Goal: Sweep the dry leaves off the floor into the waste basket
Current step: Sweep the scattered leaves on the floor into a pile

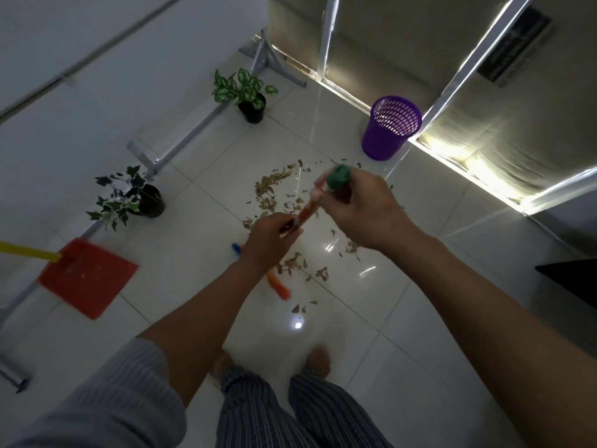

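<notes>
Between both hands (271, 237), near-upright broom (308, 208)

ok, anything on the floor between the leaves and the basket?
Nothing visible. The leaves lie scattered on bare tile, and the stretch up to the basket is open. The two plants and the dustpan sit off to the left.

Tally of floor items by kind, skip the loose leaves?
Potted plants: 2, variegated green in black pot, dark ivy in black pot
Purple mesh waste basket: 1
Red dustpan with yellow handle: 1
Orange-handled broom: 1
Total: 5
</notes>
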